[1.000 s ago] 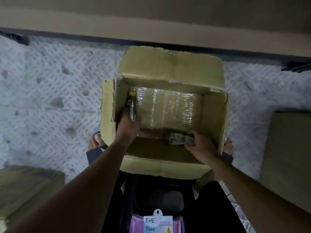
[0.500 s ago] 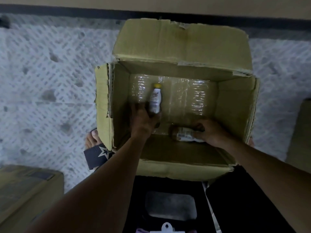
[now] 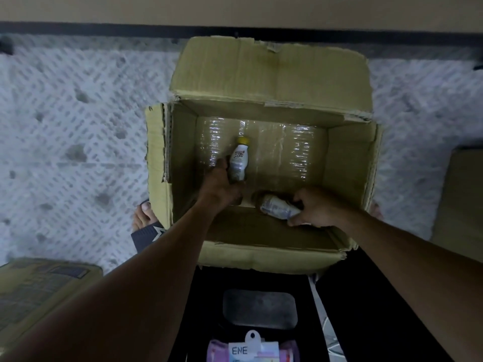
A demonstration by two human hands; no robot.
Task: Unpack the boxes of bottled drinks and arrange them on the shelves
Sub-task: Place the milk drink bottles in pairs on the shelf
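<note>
Head view: left hand [image 3: 222, 182] grips a yellow-capped bottle [image 3: 238, 163] inside the box [image 3: 261, 74]; right hand [image 3: 316, 207] grips a second bottle [image 3: 278, 209] lying by the near wall. Box otherwise looks empty bar film [image 3: 287, 147]. Shelves not visible; another box [image 3: 39, 288] likely waits.

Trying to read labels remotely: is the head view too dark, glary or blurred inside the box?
Head view: dim overall; glare streaks on the plastic film at the bottom of the cardboard box; the yellow-capped bottle in the left hand shows a label, text unreadable; the lying bottle in the right hand is blurred and shadowed; wide-angle bend at the edges.
</note>
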